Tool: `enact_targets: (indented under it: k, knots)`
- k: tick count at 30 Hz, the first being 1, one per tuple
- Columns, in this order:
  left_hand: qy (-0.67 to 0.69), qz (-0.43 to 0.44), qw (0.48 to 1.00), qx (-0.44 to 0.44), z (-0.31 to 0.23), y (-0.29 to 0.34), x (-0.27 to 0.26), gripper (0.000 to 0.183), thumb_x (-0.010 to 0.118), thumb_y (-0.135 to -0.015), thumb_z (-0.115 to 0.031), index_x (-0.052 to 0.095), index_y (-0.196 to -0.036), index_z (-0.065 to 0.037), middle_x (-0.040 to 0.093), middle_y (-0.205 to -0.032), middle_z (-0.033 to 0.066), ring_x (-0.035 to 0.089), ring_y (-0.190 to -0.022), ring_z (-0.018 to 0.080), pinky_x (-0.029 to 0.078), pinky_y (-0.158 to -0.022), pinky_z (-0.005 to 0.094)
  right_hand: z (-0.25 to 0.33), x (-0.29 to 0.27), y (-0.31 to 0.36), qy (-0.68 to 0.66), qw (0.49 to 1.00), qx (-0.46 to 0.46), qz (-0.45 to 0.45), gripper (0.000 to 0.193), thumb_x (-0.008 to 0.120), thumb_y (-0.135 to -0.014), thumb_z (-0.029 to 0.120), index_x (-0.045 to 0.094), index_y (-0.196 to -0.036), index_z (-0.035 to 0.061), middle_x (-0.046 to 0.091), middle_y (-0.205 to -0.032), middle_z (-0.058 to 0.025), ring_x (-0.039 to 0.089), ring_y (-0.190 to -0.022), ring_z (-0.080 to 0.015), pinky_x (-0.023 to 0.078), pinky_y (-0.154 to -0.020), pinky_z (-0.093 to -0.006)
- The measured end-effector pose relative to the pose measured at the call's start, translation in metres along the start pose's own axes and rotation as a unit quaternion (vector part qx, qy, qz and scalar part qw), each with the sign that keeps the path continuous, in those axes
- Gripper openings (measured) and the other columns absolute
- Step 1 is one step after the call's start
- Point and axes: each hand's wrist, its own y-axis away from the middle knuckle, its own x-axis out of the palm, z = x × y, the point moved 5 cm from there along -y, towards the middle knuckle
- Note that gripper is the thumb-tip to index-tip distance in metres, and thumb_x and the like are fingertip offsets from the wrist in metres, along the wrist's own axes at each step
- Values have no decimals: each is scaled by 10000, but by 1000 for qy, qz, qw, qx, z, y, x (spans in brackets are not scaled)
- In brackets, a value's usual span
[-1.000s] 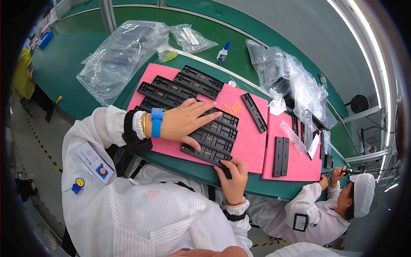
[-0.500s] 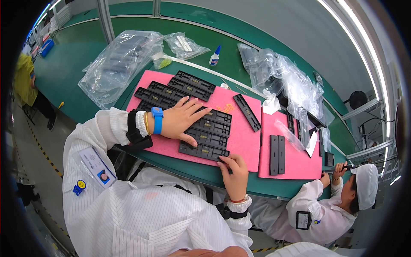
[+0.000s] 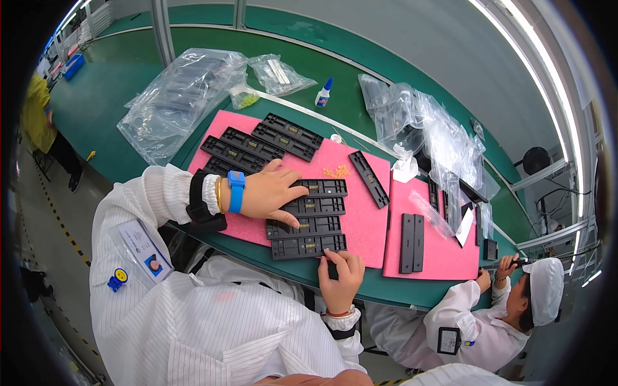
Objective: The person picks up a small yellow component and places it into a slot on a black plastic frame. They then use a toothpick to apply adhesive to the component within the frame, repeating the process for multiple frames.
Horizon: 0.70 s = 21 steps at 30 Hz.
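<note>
While my flat left hand (image 3: 270, 193) pins the strips (image 3: 309, 215), my right hand (image 3: 340, 273) should pinch the nearest strip (image 3: 309, 246) squarely by its edge.

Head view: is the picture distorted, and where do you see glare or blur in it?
Head view: strong fisheye bend, so the green table edge curves and the corners go black; glare on the clear plastic bags and from the ceiling light strip at upper right; the left hand and right hand on the black strips look sharp, with only soft shadows on the pink foam mat.
</note>
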Motion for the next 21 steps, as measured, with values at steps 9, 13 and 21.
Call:
enact_targets:
  k: [9,13,21]
  knots:
    - [-15,-28,999,36,1,6,1,691,651,-959,-658,661,-1320,-68,598,-1233,165,554,-1219,334,359,-1083,511,-16,-19,-9,35,998,15,53,310,820,-856,83,792,-1165,90,675,-1004,-78,619,-920,-285,489,-826,-412]
    - [1,-5,999,44,-3,7,1,600,648,-976,-623,702,-1271,-103,600,-1195,125,540,-1188,305,369,-1041,476,-26,-32,-23,57,994,3,92,299,732,-912,30,774,-1209,35,665,-996,-115,609,-939,-299,495,-840,-406]
    - [60,27,994,92,-21,14,-7,727,811,-766,-672,718,-1229,-120,584,-1165,90,539,-1146,283,367,-1000,452,-34,-32,-42,72,986,5,153,382,655,-908,-25,725,-1284,-15,649,-989,-145,604,-953,-338,505,-860,-428]
